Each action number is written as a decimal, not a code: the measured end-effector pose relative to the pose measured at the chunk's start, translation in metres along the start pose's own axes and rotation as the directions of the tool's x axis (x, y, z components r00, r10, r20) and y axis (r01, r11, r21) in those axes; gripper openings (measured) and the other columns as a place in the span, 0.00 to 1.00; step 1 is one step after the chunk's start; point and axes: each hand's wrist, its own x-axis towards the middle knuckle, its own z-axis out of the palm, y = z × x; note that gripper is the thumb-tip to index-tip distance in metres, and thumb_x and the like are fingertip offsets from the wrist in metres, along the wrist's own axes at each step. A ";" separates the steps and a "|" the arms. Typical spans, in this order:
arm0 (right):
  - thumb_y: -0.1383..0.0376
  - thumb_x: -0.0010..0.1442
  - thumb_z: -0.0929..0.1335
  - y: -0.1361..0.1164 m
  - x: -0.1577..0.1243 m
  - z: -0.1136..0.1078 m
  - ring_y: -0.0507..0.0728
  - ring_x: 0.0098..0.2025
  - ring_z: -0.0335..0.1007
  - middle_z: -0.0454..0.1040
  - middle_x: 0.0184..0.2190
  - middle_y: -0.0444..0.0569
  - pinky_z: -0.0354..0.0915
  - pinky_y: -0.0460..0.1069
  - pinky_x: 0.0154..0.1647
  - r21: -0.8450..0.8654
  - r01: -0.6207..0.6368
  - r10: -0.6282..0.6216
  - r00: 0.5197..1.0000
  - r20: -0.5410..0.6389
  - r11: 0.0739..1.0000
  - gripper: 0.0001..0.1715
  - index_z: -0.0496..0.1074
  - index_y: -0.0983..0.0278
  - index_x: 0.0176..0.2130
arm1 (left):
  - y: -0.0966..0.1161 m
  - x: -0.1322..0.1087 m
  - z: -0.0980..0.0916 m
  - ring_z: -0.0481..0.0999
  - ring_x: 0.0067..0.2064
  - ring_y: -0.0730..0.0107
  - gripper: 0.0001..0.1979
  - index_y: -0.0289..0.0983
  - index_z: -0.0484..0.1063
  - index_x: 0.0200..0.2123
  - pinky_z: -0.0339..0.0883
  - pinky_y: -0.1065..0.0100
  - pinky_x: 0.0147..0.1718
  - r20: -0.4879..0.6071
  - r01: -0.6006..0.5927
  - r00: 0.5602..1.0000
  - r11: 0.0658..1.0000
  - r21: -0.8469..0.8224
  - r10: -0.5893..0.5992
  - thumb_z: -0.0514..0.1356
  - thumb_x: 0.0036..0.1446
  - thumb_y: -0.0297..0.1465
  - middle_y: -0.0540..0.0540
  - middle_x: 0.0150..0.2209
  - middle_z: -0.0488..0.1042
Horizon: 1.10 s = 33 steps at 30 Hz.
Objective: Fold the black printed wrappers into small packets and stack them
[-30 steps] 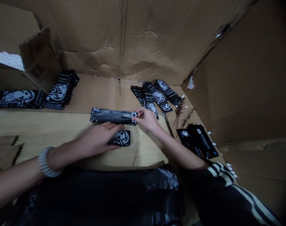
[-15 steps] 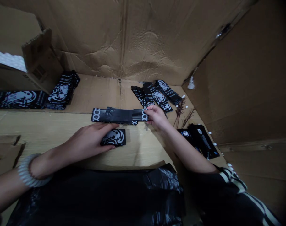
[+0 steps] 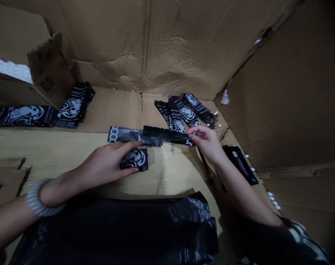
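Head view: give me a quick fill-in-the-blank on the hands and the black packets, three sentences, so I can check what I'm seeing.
The left hand rests on a small black printed packet, and the white bracelet sits on the ____ wrist.
The right hand pinches a long black packet at its ____ end.
The wall behind them is brown ____.
Missing words: left; right; cardboard.

We look down on a creased, flattened cardboard work surface (image 3: 167,176) bearing black packets printed in white: a stack (image 3: 73,105) and a row (image 3: 21,115) at upper left, three overlapping strips (image 3: 181,113) at upper centre, a long strip (image 3: 126,135) at centre, a small packet (image 3: 134,160) just below it, and a lone packet (image 3: 237,163) at right, near thin brown twigs (image 3: 224,134).
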 end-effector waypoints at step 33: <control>0.77 0.52 0.74 -0.008 -0.029 0.054 0.47 0.25 0.73 0.76 0.26 0.42 0.75 0.40 0.24 0.209 -0.562 0.486 0.812 0.324 0.800 0.09 0.76 0.64 0.30 | -0.011 -0.004 -0.005 0.84 0.49 0.45 0.22 0.41 0.75 0.50 0.79 0.50 0.46 -0.006 -0.084 0.996 0.995 -0.060 0.084 0.66 0.59 0.48 0.38 0.52 0.83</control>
